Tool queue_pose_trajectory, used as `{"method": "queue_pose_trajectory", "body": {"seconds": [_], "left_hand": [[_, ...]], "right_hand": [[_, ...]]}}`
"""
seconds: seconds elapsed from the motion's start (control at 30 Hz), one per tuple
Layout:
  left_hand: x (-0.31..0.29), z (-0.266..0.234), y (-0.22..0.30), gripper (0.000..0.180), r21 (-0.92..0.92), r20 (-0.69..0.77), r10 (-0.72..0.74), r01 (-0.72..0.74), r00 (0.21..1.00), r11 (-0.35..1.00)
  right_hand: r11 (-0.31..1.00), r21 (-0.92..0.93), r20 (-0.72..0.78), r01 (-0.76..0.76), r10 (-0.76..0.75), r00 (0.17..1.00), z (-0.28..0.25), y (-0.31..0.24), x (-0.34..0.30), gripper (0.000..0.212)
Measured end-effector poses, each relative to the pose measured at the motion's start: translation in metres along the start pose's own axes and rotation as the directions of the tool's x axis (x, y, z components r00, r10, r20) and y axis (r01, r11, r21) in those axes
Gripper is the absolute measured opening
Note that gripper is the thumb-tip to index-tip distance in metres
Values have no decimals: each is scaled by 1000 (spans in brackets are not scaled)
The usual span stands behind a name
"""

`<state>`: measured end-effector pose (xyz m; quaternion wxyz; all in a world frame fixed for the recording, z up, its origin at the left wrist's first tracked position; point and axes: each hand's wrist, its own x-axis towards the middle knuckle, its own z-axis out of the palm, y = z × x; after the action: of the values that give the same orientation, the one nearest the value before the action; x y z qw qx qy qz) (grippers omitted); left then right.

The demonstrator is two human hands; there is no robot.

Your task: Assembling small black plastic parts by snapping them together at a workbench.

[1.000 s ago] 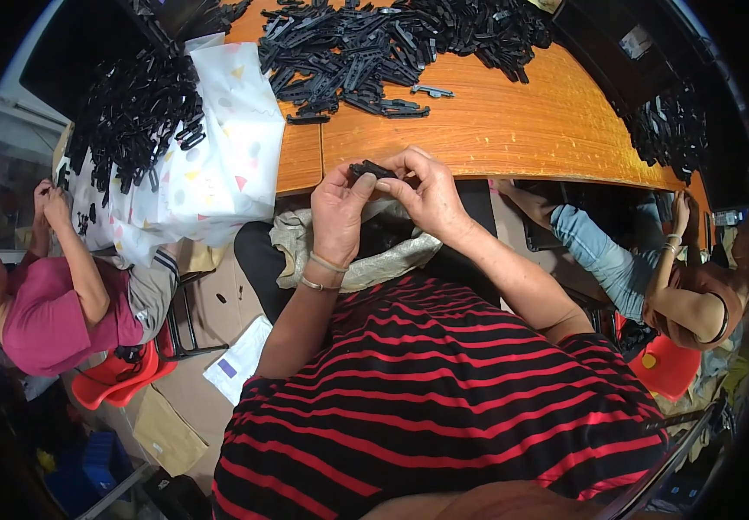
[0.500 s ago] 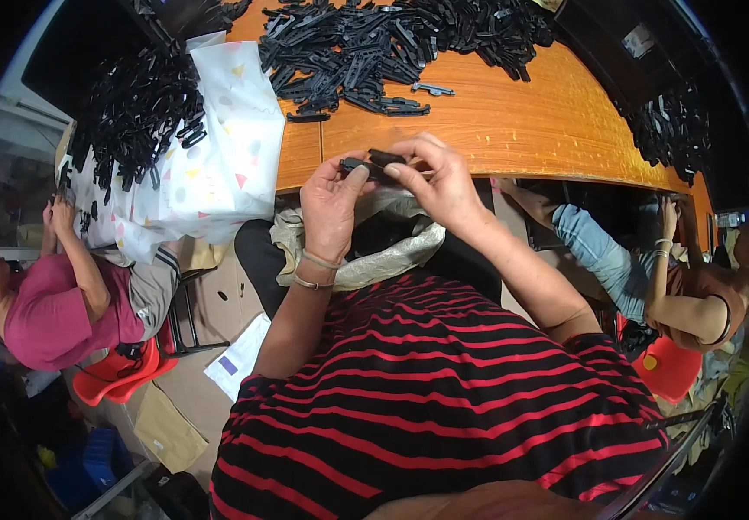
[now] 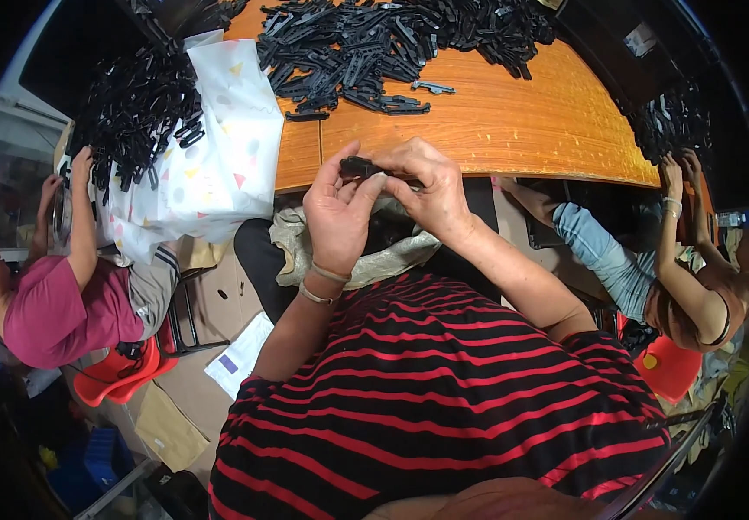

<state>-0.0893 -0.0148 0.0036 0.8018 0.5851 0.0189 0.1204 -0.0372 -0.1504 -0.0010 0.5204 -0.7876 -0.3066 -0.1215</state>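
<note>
Between my hands, just off the table's near edge, is a small, long black plastic part (image 3: 357, 167). My left hand (image 3: 338, 221) pinches its left end with thumb and fingers. My right hand (image 3: 433, 186) is closed on the right end, its thumb close to the left thumb. The fingers cover most of that end, so whether one piece or two are held there cannot be made out. Beyond the hands, a large heap of similar black plastic parts (image 3: 348, 52) lies on the wooden table (image 3: 496, 130). One greyish part (image 3: 433, 87) rests apart from the heap.
An open woven sack (image 3: 292, 247) sits at my lap, below my hands. To the left, a patterned white plastic sheet (image 3: 236, 130) bears another black heap (image 3: 145, 113). A co-worker (image 3: 71, 303) sits at left, another (image 3: 686, 286) at right beside more black parts (image 3: 673, 121).
The separate dark piece seen in my right fingers is now hidden or against the part in my left. My right hand has lowered slightly. Both co-workers' hands have moved up toward their heaps.
</note>
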Motion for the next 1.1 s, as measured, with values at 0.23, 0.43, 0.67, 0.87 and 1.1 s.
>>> {"method": "queue_pose_trajectory", "body": {"seconds": [0.23,0.43,0.67,0.87,1.1], "left_hand": [[5,-4,-4,43,16,22,-13,13,1000,1000],[9,-13,-10,33,4,-11,-22,22,1000,1000],[7,-1,-6,32,51,-11,43,-42,999,998],[-1,11,-2,37,124,-45,91,-85,995,989],[2,0,2,32,420,131,228,-263,965,869]], "right_hand": [[998,35,-34,-48,49,998,-1,9,1,25],[994,67,-18,-88,89,996,-4,2,2,23],[999,-24,-33,-35,34,999,-8,2,3,24],[997,-77,5,25,-24,1000,-9,2,2,26],[883,372,60,-287,285,957,-5,4,3,28]]}}
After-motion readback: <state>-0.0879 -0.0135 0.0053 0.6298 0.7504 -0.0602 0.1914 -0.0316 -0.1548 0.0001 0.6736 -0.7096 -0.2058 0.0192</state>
